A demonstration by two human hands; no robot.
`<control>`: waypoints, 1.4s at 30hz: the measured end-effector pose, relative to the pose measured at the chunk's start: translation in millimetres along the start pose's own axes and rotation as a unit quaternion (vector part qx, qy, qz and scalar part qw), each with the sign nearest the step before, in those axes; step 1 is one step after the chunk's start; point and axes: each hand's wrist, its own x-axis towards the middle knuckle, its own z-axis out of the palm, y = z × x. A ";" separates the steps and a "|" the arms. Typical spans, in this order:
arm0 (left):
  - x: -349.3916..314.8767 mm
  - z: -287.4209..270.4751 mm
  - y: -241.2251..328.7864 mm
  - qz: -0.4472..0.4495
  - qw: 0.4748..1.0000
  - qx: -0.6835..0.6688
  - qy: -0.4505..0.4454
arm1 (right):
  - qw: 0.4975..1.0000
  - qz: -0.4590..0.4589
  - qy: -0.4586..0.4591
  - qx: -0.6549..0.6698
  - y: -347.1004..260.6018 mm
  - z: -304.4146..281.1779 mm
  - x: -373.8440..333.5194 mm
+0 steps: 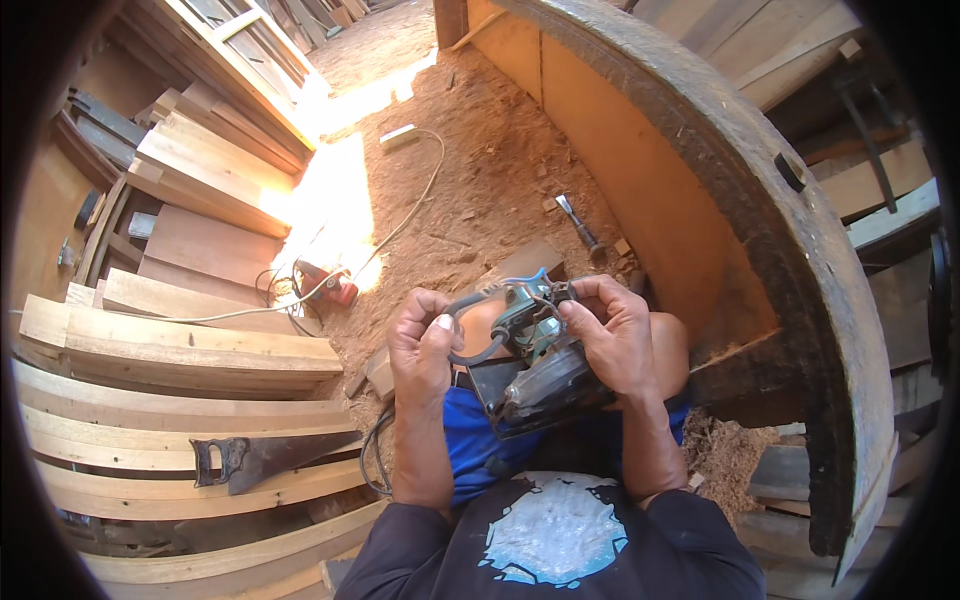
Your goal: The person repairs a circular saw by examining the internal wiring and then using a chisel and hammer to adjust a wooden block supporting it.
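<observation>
I hold a grey-green electric hand tool (535, 365) over my lap, its dark base plate tilted toward me. My left hand (420, 350) grips the tool's curved grey handle loop on the left. On the tool's upper right part, my right hand (615, 335) has its fingers closed and the thumb pressed near the top. A dark power cord (375, 455) hangs down by my left forearm. My blue shorts and dark printed shirt show below.
Curved wooden planks (170, 350) are stacked at the left, with a hand saw (265, 457) lying on them. A red power tool (328, 283) and white cable (400, 215) lie on the sawdust floor. A chisel (577, 225) lies near a large curved wooden frame (800, 250) at the right.
</observation>
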 end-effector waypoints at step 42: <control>0.6 -3.1 -3.5 0.006 1.000 -0.024 -0.004 | 0.999 0.002 -0.005 -0.050 -9.4 0.5 3.6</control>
